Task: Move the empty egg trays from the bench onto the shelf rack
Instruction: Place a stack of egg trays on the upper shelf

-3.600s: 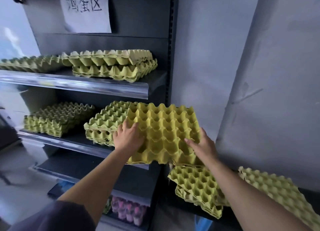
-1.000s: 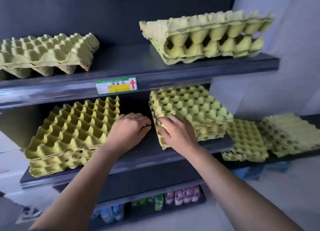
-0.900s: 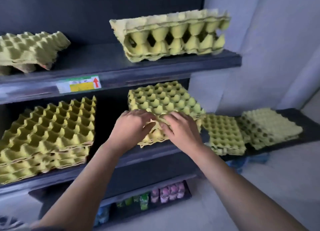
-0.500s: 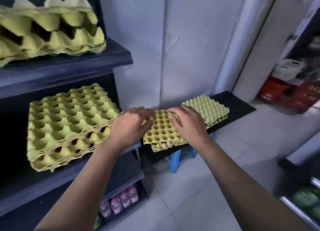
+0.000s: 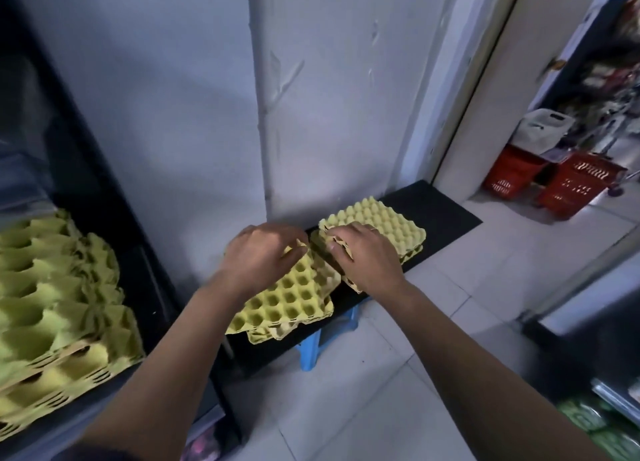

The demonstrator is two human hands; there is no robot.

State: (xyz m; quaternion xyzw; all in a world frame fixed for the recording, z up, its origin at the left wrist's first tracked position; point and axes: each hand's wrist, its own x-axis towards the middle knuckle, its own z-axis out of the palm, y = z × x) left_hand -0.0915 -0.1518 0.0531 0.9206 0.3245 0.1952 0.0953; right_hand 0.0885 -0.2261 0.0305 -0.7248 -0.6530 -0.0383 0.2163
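A: what's hidden or unclear?
B: shelf rack (image 5: 104,197) cut off at the left edge; only its dark side panel and one stack of egg trays (image 5: 59,304) on it show; the level below is too dark and blurred to read. Both palms face down, so what the fingertips do underneath is hidden. Store goods at far right are blurred.

A: trays on the bench?
B: two stacks on the black bench (image 5: 436,211), against the white wall. Near stack (image 5: 287,298) has its cups facing up, long axis running from lower left to upper right; a lower tray in it sticks out skewed at the front corner. Far stack (image 5: 381,221) lies bumps up, long axis about the same way; the two stacks meet under the hands. Blue stool (image 5: 313,351) shows under the bench.

A: hands?
B: left hand (image 5: 263,256) rests on the far end of the near stack, fingers curled over its edge; right hand (image 5: 363,256) on the near corner of the far stack, fingers bent on the rim. Can't tell if either one is actually gripping; nothing lifted.

A: change from half a second ago?
B: view has swung right; the upper shelf is gone from sight, red baskets (image 5: 571,183) now show. Hands were over the near stack without touching it; now down on the trays and a little wider apart.
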